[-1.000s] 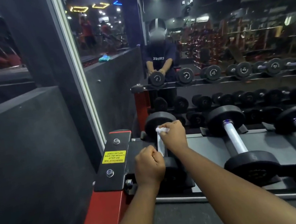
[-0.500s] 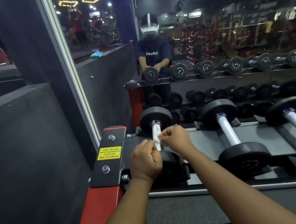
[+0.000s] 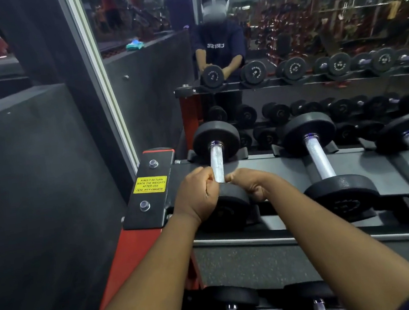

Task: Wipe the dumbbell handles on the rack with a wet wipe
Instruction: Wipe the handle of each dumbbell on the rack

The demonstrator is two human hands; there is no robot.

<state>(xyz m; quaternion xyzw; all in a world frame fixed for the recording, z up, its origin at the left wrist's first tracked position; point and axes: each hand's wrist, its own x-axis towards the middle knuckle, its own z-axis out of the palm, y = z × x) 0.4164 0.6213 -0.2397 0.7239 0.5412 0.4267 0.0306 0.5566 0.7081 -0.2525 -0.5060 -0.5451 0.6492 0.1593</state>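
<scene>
My left hand (image 3: 198,194) is a tight fist at 9 o'clock of the near end of the first handle (image 3: 217,163). My right hand (image 3: 251,183) is curled at 3 o'clock of it. I cannot tell what they hold; the wipe is hidden. The rack (image 3: 387,172) holds more dumbbells (image 3: 319,155) at 3 o'clock.

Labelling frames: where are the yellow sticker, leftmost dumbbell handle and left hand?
yellow sticker (image 3: 150,184), head view, centre.
leftmost dumbbell handle (image 3: 217,163), head view, bare shaft.
left hand (image 3: 198,197), head view, its back.
</scene>
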